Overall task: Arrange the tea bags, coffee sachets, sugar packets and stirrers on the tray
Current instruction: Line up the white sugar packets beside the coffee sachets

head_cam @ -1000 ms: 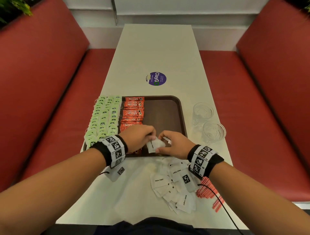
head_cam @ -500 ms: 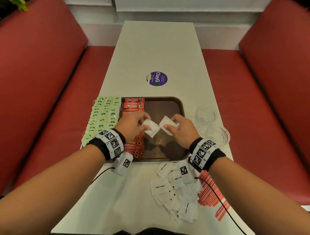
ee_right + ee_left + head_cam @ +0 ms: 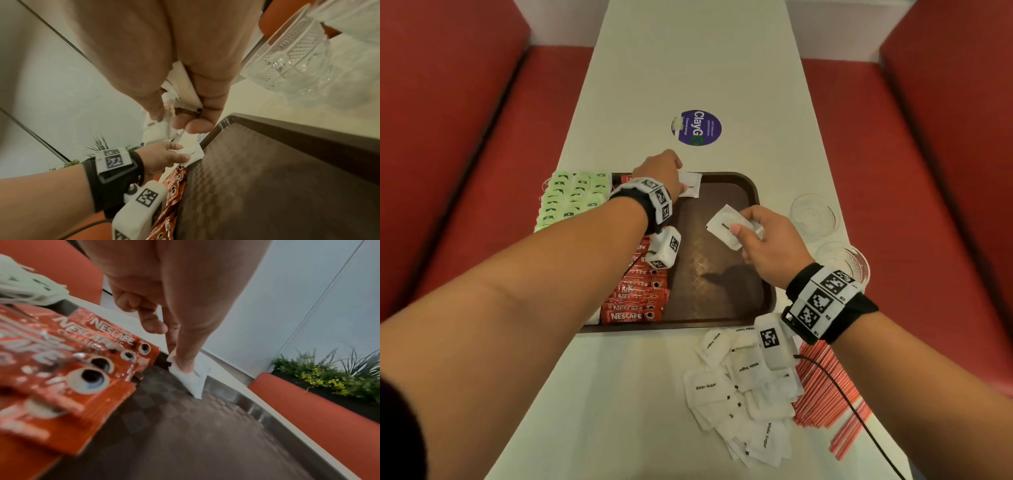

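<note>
A long, pale surface is seen running away from the viewer, with a round purple sticker set on it; it is flanked on both sides by red upholstered bench seats, the left bench and the right bench, each backed by a tall red cushion; a white wall is seen at the far end, crossed by thin dark seams; a dark planter of green and yellow foliage is set above a red backrest in the left wrist view; soft, even light is cast throughout.
</note>
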Action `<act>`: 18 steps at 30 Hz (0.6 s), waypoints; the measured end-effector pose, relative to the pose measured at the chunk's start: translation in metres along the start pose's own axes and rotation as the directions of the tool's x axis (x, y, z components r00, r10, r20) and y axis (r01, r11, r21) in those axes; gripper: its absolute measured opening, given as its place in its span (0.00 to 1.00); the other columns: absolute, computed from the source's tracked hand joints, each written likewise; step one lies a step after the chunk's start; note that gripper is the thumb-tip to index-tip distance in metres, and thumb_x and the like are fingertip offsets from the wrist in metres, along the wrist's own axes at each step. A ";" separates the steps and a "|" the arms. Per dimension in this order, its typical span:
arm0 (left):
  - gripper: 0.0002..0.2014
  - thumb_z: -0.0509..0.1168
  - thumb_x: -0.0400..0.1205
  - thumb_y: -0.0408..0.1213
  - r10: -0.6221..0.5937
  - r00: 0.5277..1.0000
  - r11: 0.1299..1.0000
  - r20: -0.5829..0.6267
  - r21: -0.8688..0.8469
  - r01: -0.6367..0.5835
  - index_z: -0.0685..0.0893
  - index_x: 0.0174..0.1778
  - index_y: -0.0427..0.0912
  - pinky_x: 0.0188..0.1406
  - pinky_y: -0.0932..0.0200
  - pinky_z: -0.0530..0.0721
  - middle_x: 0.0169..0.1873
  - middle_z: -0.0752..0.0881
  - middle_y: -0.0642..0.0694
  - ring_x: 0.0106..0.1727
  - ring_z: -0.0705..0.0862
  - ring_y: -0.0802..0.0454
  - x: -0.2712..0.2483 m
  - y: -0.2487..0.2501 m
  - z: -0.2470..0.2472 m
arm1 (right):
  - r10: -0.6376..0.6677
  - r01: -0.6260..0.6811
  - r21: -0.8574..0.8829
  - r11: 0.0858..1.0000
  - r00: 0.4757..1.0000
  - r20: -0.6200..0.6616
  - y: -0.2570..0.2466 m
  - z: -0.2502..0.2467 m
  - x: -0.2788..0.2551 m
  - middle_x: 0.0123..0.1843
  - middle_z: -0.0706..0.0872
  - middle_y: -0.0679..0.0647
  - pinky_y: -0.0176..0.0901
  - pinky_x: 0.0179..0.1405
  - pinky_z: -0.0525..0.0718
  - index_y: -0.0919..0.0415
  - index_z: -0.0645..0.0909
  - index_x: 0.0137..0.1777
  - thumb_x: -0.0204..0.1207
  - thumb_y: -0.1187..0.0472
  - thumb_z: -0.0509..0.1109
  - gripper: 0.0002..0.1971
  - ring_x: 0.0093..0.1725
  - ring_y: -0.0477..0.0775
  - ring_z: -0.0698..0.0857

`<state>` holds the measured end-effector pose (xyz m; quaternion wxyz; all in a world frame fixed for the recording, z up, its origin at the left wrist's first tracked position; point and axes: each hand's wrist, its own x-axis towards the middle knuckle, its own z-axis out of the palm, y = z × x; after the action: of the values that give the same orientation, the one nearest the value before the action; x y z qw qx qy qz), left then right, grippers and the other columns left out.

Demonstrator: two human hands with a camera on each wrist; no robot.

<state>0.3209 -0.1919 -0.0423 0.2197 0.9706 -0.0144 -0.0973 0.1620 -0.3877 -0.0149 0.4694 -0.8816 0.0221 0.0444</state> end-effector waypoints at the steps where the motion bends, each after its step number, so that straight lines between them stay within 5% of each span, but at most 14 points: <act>1: 0.22 0.75 0.78 0.44 -0.001 1.000 0.999 0.010 0.036 0.001 0.79 0.66 0.49 0.61 0.46 0.83 0.61 0.85 0.43 0.59 0.85 0.41 0.007 0.000 0.001 | -0.001 0.001 0.003 1.000 1.000 0.001 -0.001 -0.001 0.001 0.38 0.83 0.45 0.60 0.50 0.88 0.55 0.82 0.53 0.85 0.54 0.68 0.06 0.41 0.53 0.84; 8: 0.22 0.79 0.74 0.45 0.017 1.000 0.976 -0.022 0.220 -0.012 0.82 0.63 0.50 0.63 0.45 0.82 0.61 0.83 0.44 0.63 0.82 0.40 0.027 0.003 0.006 | 0.002 -0.002 0.008 1.000 1.000 0.010 -0.004 -0.004 0.008 0.38 0.84 0.46 0.59 0.50 0.88 0.54 0.83 0.54 0.85 0.54 0.68 0.06 0.42 0.54 0.85; 12: 0.09 0.71 0.81 0.43 0.140 0.989 0.932 0.046 0.330 -0.147 0.88 0.57 0.54 0.61 0.47 0.79 0.59 0.85 0.47 0.62 0.82 0.42 0.022 0.010 0.012 | 0.010 -0.010 0.015 1.000 1.000 0.003 -0.004 -0.002 0.010 0.37 0.83 0.46 0.58 0.50 0.88 0.55 0.83 0.54 0.85 0.55 0.68 0.06 0.41 0.54 0.84; 18: 0.15 0.63 0.86 0.53 0.193 0.977 0.901 0.093 0.377 -0.214 0.87 0.63 0.54 0.63 0.46 0.76 0.60 0.87 0.47 0.63 0.82 0.41 0.009 0.009 0.010 | -0.008 0.008 -0.005 1.000 1.000 0.013 -0.005 0.000 0.015 0.41 0.86 0.47 0.57 0.50 0.89 0.53 0.83 0.56 0.85 0.57 0.67 0.05 0.43 0.54 0.86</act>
<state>0.3279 -0.2053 -0.0493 0.0335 0.9849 -0.1404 -0.0951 0.1775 -0.3848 -0.0120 0.4676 -0.8825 0.0156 0.0483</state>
